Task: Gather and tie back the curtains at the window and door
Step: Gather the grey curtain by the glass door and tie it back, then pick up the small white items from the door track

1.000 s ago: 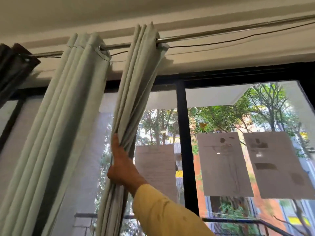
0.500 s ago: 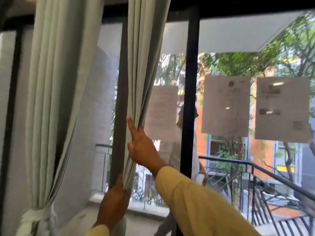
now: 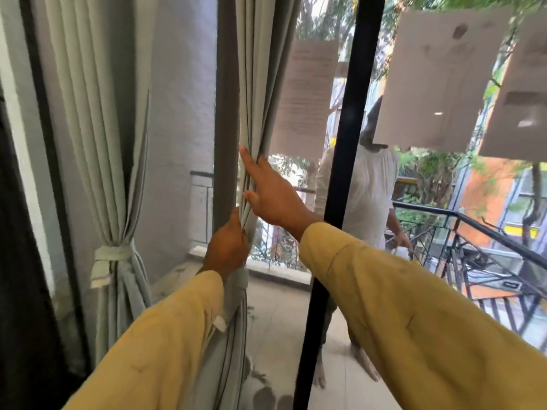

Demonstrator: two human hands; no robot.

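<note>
centrally, the pale green curtain (image 3: 257, 69) hung in tight pleats beside a grey post (image 3: 226, 99), left of the black frame bar (image 3: 352, 113). the left hand (image 3: 228, 247) gripped its gathered folds from below; just above, the right hand (image 3: 273, 195) lay flat against them, fingers straight. farther left, a second curtain (image 3: 97, 113) hung cinched by a knotted tie (image 3: 114, 254).

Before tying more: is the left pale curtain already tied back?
Tied back: a knotted fabric band cinches the left pale curtain into a bundle.
</note>
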